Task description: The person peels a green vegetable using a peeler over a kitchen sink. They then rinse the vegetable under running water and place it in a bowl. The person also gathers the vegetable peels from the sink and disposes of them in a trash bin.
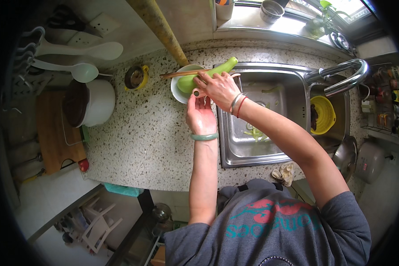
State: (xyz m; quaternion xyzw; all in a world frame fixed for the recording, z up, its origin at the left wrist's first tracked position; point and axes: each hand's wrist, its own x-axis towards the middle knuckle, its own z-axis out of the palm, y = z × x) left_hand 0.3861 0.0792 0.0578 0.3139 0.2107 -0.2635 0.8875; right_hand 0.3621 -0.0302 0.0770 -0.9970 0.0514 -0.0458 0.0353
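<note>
A pale green, smooth-skinned gourd (227,65) rests across a white bowl (176,94) beside the sink's left edge. Brown chopsticks (167,75) lie across the bowl too. My right hand (218,88) is closed over a pinkish tool (197,92) with a dark hole in its rounded end; its far end is partly covered, and its kind is unclear. Just below that end is my left hand (201,116), palm up, thumb apart from its fingers, the fingertips close to the tool. Whether they touch it is hard to make out.
Green peelings (255,132) lie in the steel sink (235,153). A yellow basket (324,116) sits in the right basin under the curved tap (350,84). Leftward on the speckled counter (142,128) stand a yellow cup (137,77) and a white pot (99,102). A yellow pipe (162,33) rises behind the bowl.
</note>
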